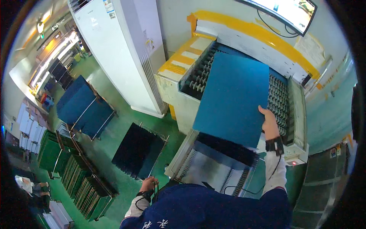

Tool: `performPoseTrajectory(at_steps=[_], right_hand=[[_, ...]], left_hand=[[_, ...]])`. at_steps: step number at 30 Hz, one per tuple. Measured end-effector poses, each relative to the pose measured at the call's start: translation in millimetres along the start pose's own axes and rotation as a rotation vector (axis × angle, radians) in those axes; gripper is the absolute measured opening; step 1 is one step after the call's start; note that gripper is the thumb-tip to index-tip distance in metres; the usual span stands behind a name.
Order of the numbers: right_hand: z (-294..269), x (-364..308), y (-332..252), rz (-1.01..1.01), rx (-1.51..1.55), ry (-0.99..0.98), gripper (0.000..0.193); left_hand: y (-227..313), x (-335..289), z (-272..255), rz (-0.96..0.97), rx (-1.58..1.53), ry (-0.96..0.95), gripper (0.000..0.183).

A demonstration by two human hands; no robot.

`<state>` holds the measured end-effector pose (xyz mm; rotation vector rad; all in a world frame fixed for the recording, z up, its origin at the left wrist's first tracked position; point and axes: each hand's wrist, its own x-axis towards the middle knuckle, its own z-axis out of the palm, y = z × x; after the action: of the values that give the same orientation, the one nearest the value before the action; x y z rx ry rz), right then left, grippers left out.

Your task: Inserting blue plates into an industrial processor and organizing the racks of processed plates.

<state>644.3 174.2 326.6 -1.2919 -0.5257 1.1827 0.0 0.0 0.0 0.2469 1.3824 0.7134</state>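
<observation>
A large blue flat panel (234,95) lies tilted over the rollers of a conveyor machine (173,86). My right hand (269,123) grips the panel's right edge, with the thumb on its upper face and the other fingers hidden. Low on the left, my left hand (148,184) is closed beside the lower corner of a rack of dark panels (138,150); whatever its fingers hold is hidden. Each wrist wears a black band with a cord. Just below the blue panel sits a slotted rack (187,162) with dark panels standing at its far end.
A tall white cabinet (114,57) stands left of the machine. Farther left on the green floor are a rack of blue panels (85,108) and racks of green panels (82,183). A monitor (289,13) hangs above the machine. Another person (32,187) is at the far left.
</observation>
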Motion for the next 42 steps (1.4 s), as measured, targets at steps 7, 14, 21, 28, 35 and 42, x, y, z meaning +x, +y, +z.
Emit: performPoseTrajectory(at_steps=[7, 14, 21, 28, 35, 42], right_hand=[[49.5, 68.7, 3.5, -0.238, -0.113, -0.073, 0.026], [57.5, 143.1, 1.9, -0.019, -0.304, 0.071, 0.040], [-35.6, 126.7, -9.8, -0.513, -0.858, 0.114, 0.039], [-188.7, 96.6, -63.3, -0.204, -1.669, 0.328, 0.042], [-141.5, 42.4, -16.3, -0.556, -1.431, 0.741, 0.049], [-76.5, 11.2, 22.5, -0.577, -1.574, 0.564, 0.061]], left_hand=[[-11.4, -32.0, -2.4, -0.019, -0.147, 0.048, 0.031], [-35.4, 12.5, -37.5, -0.034, -0.309, -0.131, 0.035], [0.3, -10.0, 8.1, -0.056, -0.114, -0.035, 0.028], [4.5, 3.1, 14.8, -0.077, -0.079, -0.097, 0.034], [5.1, 8.8, 24.1, -0.066, -0.060, -0.113, 0.033], [29.3, -5.0, 54.9, -0.053, 0.038, -0.057, 0.033]])
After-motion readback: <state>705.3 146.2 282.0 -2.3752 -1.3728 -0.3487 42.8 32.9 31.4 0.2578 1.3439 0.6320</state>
